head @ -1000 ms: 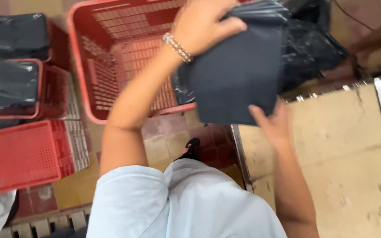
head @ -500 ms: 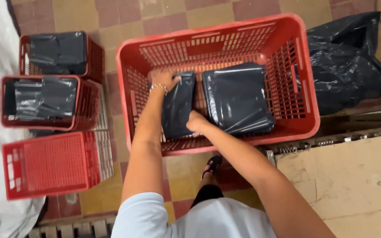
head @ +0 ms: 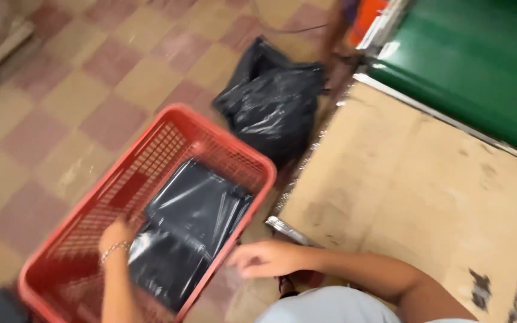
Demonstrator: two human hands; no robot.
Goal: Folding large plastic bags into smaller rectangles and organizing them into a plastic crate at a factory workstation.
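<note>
Your left hand sits inside the red crate at about 7 o'clock in the frame, fingers curled loosely against the near black plastic pack — touching its left edge; whether it actually grips is too blurred to tell. A bracelet is on that wrist. Second black plastic pack lies just beyond the first, toward 1 o'clock, overlapping it; both are flat in the crate's bottom. Your right hand is outside the crate at 6 o'clock, just past its right rim, fingers loosely spread, holding nothing. Black plastic bag on the checkered floor at 12 o'clock of the crate. Tan worktable fills 3 o'clock — green surface beyond it at 1 o'clock.
</note>
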